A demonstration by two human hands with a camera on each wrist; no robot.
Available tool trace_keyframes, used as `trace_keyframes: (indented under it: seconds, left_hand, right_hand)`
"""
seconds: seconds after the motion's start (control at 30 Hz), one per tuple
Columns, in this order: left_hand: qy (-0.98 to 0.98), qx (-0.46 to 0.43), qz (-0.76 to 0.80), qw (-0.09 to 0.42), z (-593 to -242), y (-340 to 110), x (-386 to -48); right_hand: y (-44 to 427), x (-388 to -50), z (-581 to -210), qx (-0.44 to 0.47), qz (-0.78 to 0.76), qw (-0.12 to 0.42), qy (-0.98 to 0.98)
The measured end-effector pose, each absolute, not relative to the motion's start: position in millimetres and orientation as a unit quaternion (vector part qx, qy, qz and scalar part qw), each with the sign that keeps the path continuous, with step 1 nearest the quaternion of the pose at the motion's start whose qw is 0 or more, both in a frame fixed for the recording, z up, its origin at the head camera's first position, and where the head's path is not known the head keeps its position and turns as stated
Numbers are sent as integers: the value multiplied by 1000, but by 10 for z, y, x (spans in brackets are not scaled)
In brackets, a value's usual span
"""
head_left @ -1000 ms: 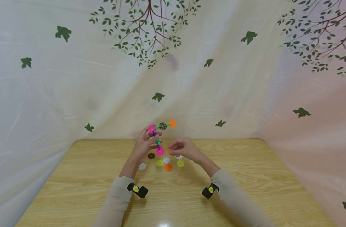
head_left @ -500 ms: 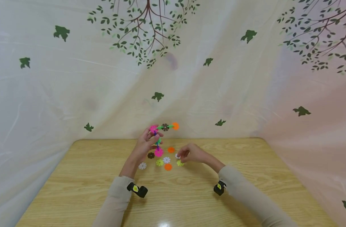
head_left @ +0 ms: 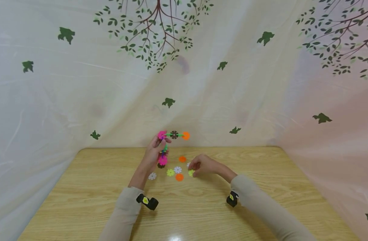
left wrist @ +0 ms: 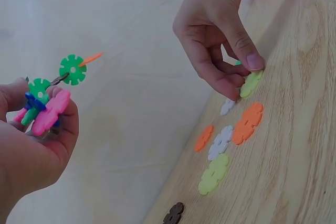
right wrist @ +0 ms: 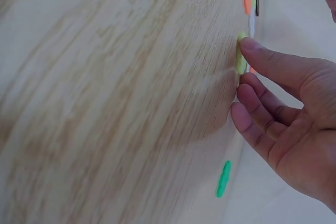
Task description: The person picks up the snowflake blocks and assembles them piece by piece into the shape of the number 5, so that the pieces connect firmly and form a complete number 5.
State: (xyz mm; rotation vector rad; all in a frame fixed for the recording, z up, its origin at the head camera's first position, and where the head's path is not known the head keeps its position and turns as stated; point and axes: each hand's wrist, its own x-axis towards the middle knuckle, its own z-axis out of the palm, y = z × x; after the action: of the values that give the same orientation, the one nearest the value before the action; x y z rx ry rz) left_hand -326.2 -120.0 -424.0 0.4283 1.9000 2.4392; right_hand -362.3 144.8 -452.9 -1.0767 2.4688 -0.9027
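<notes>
My left hand (head_left: pixel 151 152) grips an assembled chain of slotted snowflake discs in the air above the table. A pink disc (head_left: pixel 162 135) tops the chain, and an arm with a brown disc (head_left: pixel 174 135) and an orange end disc (head_left: pixel 186 135) runs right. Green and blue discs are partly hidden by the fingers, above a lower pink disc (left wrist: pixel 51 112). My right hand (head_left: pixel 205 164) is down at the table, thumb and fingers pinching the edge of a yellow snowflake disc (left wrist: pixel 251 85). In the right wrist view the thumb lies against that yellow disc (right wrist: pixel 241 53).
Loose discs lie between the hands: orange (head_left: pixel 179 177), white (head_left: pixel 177 169), another yellow (head_left: pixel 170 172) and a farther orange (head_left: pixel 182 159). A white disc (head_left: pixel 152 176) sits near the left wrist. One green disc (right wrist: pixel 223 179) shows in the right wrist view. A printed curtain (head_left: pixel 126 100) hangs behind the table.
My right hand has let go of an orange disc on the table, moved right and taken the yellow disc. The left hand has turned the chain slightly, its lower pink disc shifting left.
</notes>
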Motion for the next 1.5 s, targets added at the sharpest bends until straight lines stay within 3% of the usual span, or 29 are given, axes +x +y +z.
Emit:
trace_keyframes:
  seconds: [0.83,1.23,1.5]
  left_hand:
    - [559,131,819,-25,-4250,-1179,-3258]
    - [540,121,831,-45,-4229,-1173,-3251]
    - [534,118,836,-48,-4224,-1170,-3249]
  right_hand:
    - [1413,-3614,-4613,-338,-387,174,840]
    - [1298,-3618,-4478,-304,-485,189,798]
    - [1153,-3602,-4317,-310,-535,154,771]
